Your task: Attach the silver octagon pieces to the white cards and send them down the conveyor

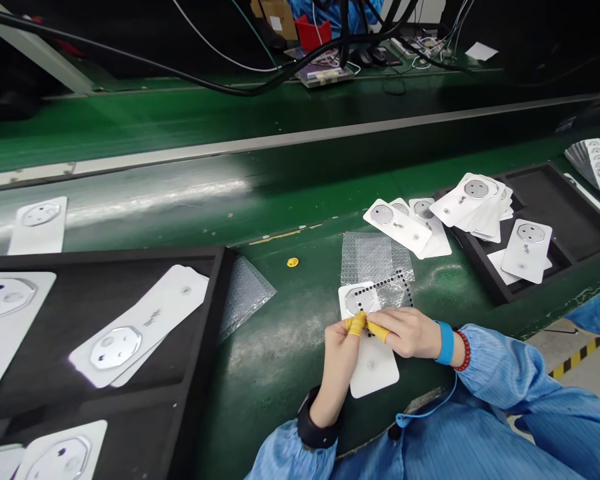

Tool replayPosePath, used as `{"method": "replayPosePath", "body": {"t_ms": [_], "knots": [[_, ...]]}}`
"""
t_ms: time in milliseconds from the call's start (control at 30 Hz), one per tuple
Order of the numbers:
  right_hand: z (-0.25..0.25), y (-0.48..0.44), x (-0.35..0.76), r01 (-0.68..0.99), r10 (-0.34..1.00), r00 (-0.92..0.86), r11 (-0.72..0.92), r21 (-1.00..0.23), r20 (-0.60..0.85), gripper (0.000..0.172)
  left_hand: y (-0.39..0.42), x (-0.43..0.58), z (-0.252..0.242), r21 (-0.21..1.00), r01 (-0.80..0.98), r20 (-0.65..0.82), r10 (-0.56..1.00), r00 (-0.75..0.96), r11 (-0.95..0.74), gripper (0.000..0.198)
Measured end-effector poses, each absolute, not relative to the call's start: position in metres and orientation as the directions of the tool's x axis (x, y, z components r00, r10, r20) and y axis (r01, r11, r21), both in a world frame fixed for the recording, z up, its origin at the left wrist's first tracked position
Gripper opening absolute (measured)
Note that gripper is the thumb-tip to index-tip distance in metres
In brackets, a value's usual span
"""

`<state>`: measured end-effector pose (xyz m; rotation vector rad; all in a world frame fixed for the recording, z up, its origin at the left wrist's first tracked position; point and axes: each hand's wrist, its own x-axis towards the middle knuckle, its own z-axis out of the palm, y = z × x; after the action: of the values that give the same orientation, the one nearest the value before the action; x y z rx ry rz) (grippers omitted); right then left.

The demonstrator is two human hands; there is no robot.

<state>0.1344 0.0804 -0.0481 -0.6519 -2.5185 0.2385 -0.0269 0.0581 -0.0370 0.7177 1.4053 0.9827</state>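
Observation:
A white socket faceplate [375,370] lies on the green bench in front of me, its round silver insert at the far end. My left hand [341,360] and my right hand [405,331], both with yellow finger cots, meet over the plate near the insert, fingertips pinched together on something too small to make out. A clear film with a row of black dots [387,283] lies across the plate's far end. My right wrist bears a blue strap and a red bead bracelet; my left wrist wears a black band.
A black tray [200,373] at left holds several white faceplates [140,327]. Another black tray [575,220] at right holds more, with a fanned pile [475,203] beside it. Bubble wrap [245,290], a small yellow cot [293,262], and a conveyor belt [180,187] lie beyond.

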Motion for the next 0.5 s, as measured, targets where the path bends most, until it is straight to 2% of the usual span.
{"method": "replayPosePath", "body": {"t_ms": [200,333,367,433,500], "knots": [[-0.047,0.086,0.140,0.398,0.594,-0.717,0.778,-0.486,0.364,0.021,0.060,-0.032,-0.043,0.903,-0.057,-0.430,0.895,-0.116,0.426,0.036],[-0.044,0.092,0.155,0.402,0.719,-0.632,0.624,-0.670,0.290,0.014,0.058,-0.051,-0.040,0.927,0.049,-0.350,0.904,-0.244,0.373,0.032],[-0.043,0.094,0.159,0.394,0.746,-0.608,0.580,-0.713,0.271,0.013,0.056,-0.055,-0.037,0.934,0.083,-0.311,0.905,-0.292,0.348,0.039],[-0.037,0.098,0.166,0.370,0.788,-0.567,0.502,-0.782,0.239,0.012,0.048,-0.060,-0.029,0.951,0.142,-0.210,0.909,-0.360,0.275,0.066],[-0.023,0.098,0.168,0.347,0.822,-0.525,0.443,-0.827,0.220,0.011,0.039,-0.058,-0.020,0.961,0.163,-0.154,0.925,-0.348,0.221,0.091]]}}
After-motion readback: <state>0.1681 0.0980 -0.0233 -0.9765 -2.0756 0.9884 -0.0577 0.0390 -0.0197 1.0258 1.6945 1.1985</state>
